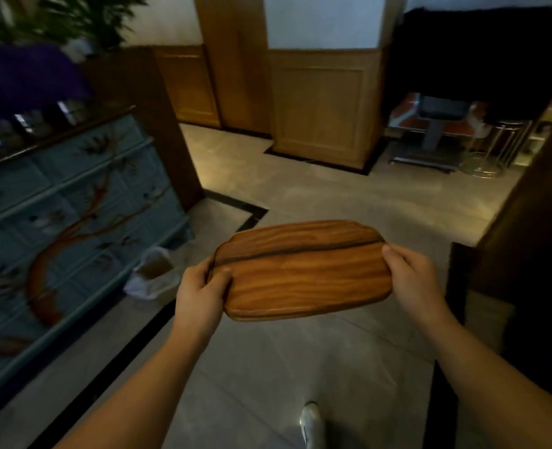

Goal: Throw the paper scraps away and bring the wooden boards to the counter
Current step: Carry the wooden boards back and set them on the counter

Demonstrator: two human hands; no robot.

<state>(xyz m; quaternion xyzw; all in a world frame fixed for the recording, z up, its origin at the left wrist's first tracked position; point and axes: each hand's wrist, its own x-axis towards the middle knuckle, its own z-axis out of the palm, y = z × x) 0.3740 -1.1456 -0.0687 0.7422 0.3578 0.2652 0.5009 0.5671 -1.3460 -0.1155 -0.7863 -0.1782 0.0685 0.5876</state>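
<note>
Both hands [200, 291] grip wooden boards [303, 270], surroundings blurred

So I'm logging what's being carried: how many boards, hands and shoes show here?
Boards: 2, stacked, top board and lower board
Hands: 2, left hand and right hand
Shoes: 1, shoe
Total: 5

Restaurant or similar public interior: tiled floor [300, 196] with dark inlay, wood-panelled walls [320, 105], painted blue cabinet [73, 202], potted plant [73, 17], stools [488, 147], lined waste bin [154, 273].
</note>
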